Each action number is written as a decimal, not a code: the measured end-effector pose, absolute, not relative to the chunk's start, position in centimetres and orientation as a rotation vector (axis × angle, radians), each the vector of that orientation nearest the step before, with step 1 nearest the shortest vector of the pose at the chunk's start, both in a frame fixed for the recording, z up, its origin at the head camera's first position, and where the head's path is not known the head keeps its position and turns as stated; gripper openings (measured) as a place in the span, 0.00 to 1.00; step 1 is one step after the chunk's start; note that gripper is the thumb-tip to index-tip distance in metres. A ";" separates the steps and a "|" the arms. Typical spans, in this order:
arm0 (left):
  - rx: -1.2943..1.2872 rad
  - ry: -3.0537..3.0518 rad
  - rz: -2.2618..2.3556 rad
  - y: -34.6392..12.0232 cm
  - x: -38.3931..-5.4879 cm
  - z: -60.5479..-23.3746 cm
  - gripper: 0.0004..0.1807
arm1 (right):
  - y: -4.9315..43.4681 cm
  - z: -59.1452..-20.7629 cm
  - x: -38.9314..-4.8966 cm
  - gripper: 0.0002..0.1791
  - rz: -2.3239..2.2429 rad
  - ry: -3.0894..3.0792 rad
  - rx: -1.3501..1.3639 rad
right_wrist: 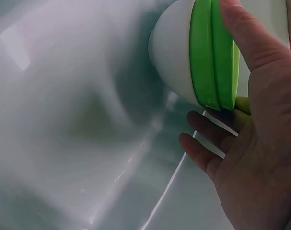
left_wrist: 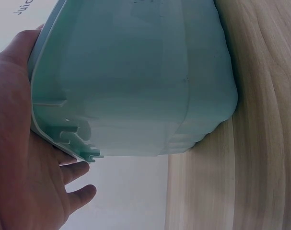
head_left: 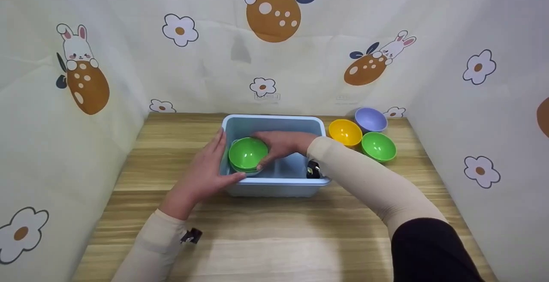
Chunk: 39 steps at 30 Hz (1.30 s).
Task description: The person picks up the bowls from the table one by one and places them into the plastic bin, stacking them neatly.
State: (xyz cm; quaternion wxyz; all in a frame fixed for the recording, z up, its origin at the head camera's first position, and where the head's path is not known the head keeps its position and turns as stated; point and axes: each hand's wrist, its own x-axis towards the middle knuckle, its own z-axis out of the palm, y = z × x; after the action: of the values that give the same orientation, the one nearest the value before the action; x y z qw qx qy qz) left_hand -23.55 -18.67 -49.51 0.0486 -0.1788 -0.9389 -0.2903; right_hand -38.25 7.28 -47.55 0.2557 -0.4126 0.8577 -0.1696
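Inside a light blue plastic bin [head_left: 279,181], at its left end, a green bowl [head_left: 248,153] tops a nested stack. In the right wrist view, two green rims [right_wrist: 215,57] sit over a whitish bowl [right_wrist: 174,48]. My right hand [head_left: 281,145] reaches into the bin and holds the green bowl, thumb on its near side and fingers on the far side. At the bin's front left corner, my left hand [head_left: 203,170] rests on the rim with thumb and fingers spread. The left wrist view shows that hand [left_wrist: 40,187] against the bin's outer wall [left_wrist: 121,81], fingertips extending past the rim.
Right of the bin stand a yellow bowl [head_left: 345,133], a purple bowl [head_left: 371,120] and another green bowl [head_left: 379,147], close together on the wooden table [head_left: 274,239]. Printed cloth walls [head_left: 206,67] enclose the table at the back and both sides.
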 end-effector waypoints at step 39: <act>-0.524 -2.877 -0.854 -18.7 -23.6 -49.5 0.74 | 15.1 -39.1 -36.0 0.44 -0.912 2.435 -1.111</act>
State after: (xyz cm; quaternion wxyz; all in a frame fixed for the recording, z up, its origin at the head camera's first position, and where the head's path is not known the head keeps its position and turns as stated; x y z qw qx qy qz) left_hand -23.57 -18.69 -49.48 0.0475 -0.1717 -0.9433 -0.2801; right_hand -36.04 15.13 -39.07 0.1564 -0.3882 0.8505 -0.3185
